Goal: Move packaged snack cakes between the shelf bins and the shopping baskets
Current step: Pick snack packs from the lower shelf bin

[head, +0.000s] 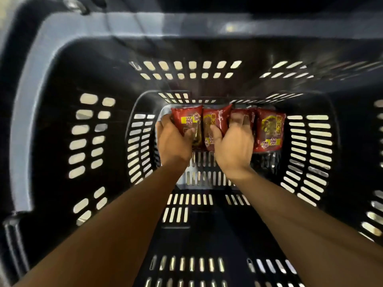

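Observation:
I look straight down into a deep dark shopping basket (47, 83) with slotted walls. Several red snack cake packs with yellow labels lie in a row on its floor at the far end. My left hand (173, 141) grips the leftmost pack (186, 119), thumb across its front. My right hand (233, 146) closes around the two middle packs (215, 123), fingers curled over their top edges. The rightmost pack (269, 129) lies untouched beside my right hand. Both forearms reach down from the near edge.
The basket's grey rim (145, 19) runs across the top and down the left. A handle joint (12, 224) sits at the lower left. The perforated floor (207, 175) shows between my wrists. Light floor shows through the wall slots.

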